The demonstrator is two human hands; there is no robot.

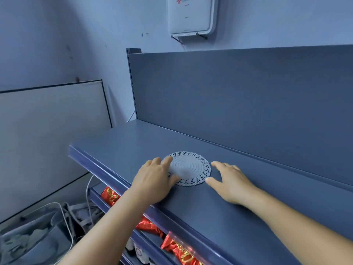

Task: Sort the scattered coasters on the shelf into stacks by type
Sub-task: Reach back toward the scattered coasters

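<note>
Head view: lace-edged round coaster (188,168) lies flat on shelf (248,197). Left hand (155,181) rests spread-fingered on coaster's left edge; right hand (229,183), fingers open, just right of coaster.

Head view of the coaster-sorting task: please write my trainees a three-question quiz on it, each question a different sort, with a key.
1. True or false: the lace-edged coaster lies flat on the shelf.
2. Which hand has fingers resting on the coaster? A) left hand B) right hand C) neither
3. Fill the gap: the packets on the lower shelf, below the shelf's front edge, are ____ with gold lettering.

Key
1. True. It lies flat, its ringed centre facing up.
2. A. The left fingers overlap its left edge; the right hand is spread flat on the shelf beside it, thumb tip near the rim.
3. Red; see the red packets.
</note>
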